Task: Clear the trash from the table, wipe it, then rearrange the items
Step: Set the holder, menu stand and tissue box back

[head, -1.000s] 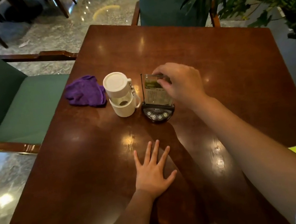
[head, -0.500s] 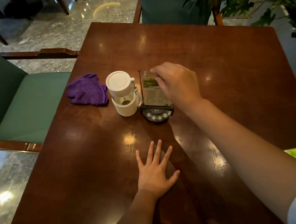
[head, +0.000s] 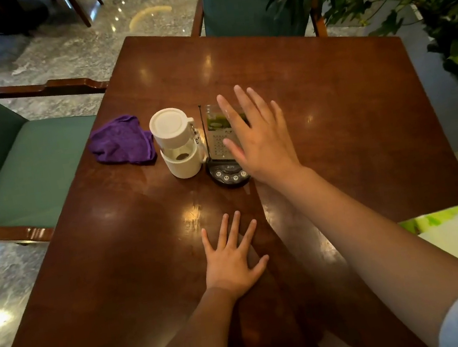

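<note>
Right hand [head: 258, 137] fingers spread, holding nothing, over card stand [head: 219, 139] mid-table, left hand [head: 232, 263] flat, empty, near table [head: 329, 102] front edge, purple cloth [head: 121, 142] by left edge

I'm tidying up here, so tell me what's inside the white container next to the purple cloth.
Through the clear middle of the white container one small dark lump shows at the bottom. The white lid and base hide everything else inside.

Crumpled purple cloth [head: 121, 142] on table [head: 329, 102], beside white toothpick holder [head: 178, 143], perhaps touching, upright sign stand [head: 224, 156]
</note>
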